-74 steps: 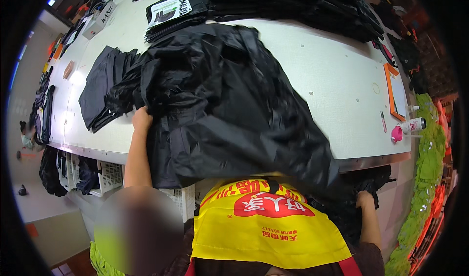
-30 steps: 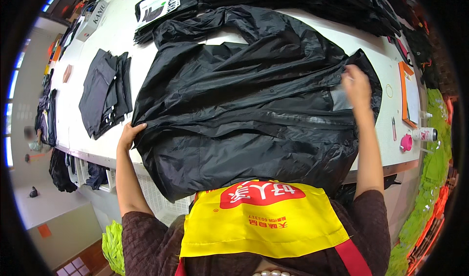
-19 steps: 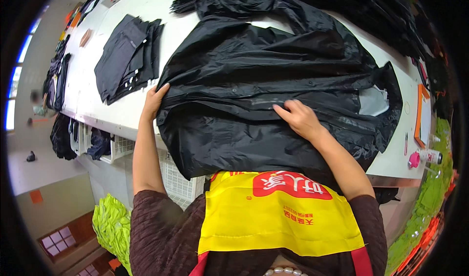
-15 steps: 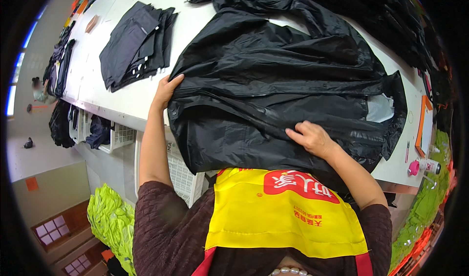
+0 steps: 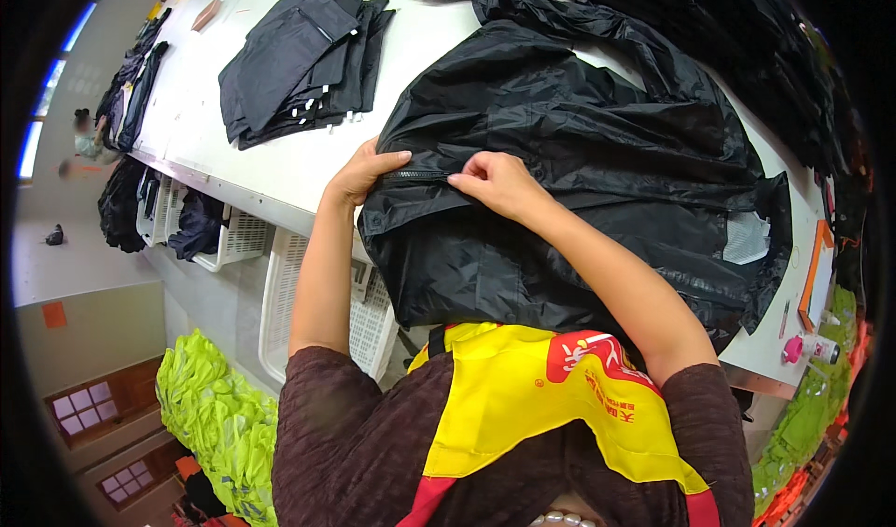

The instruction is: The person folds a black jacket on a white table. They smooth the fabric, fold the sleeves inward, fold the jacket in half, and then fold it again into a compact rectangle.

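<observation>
The black jacket lay spread and creased across the white table, filling the centre and right of the frame, its lower edge against the yellow apron. At the jacket's left edge, the left hand had its thumb stretched over the cloth just above the zip; its other fingers were tucked out of sight behind the edge, so the cloth appeared clamped between them and the thumb. The right hand was near it, a little right along the same zip, thumb and forefinger together on the cloth there, the remaining fingers curled. What lay directly between those two fingertips was covered, and no zip pull could be made out. Farther right, the zip was lost among dark folds.

A pale patch showed inside the jacket near its right end; what it was could not be told. The sleeve at the top ran up close to black stacked clothes, cut off by the upper edge and too dark to separate. At upper left lay a fanned pile of black cloth pieces, clear of the jacket. Below the table edge, the left forearm hid part of a white basket. The bead necklace was cut by the bottom edge.
</observation>
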A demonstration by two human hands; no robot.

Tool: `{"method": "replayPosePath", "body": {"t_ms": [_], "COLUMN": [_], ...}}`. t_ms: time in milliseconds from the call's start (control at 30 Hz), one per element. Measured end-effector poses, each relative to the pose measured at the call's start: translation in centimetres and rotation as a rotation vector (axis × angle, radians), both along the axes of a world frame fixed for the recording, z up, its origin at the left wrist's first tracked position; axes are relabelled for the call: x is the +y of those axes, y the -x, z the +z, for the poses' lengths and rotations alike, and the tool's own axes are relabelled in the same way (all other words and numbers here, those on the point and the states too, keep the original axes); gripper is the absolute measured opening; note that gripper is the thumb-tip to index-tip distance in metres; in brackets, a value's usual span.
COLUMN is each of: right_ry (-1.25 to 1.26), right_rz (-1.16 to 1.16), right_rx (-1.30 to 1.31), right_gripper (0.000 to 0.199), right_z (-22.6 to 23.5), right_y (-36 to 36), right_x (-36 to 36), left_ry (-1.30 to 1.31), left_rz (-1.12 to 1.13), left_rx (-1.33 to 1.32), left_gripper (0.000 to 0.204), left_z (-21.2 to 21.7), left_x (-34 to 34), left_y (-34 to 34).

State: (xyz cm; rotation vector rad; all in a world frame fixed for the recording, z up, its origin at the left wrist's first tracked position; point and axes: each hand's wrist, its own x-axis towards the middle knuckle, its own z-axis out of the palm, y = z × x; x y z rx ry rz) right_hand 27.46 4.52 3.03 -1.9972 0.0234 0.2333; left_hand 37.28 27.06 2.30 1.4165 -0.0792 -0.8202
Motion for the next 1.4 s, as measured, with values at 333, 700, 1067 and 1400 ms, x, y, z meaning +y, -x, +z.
{"method": "replayPosePath", "body": {"t_ms": [333, 700, 1067, 1400], "right_ry": [-0.027, 0.249, 0.247, -0.394], "right_rz": [-0.299, -0.159, -0.102, -0.188], "right_rx": [-0.16, 0.061, 0.086, 0.246], "right_gripper": [0.023, 0.024, 0.03, 0.014], "right_z": [-0.7, -4.9, -5.1, -7.7], "right_y": [2.7, 8.2, 3.8, 5.7], "right_x": [-4.3, -4.1, -1.4, -3.4], "left_ry": [-0.108, -0.598, -0.725, -0.859], "left_rz": [0.064, 0.058, -0.125, -0.051], "left_rx": [-0.149, -1.428, -1.408, -1.297], "left_gripper": [0.055, 0.03, 0.013, 0.021], "left_z": [-0.6, 1.9, -1.6, -1.6], "left_x": [0.5, -3.9, -6.0, -7.3], "left_y": [1.3, 4.6, 10.9, 12.0]}}
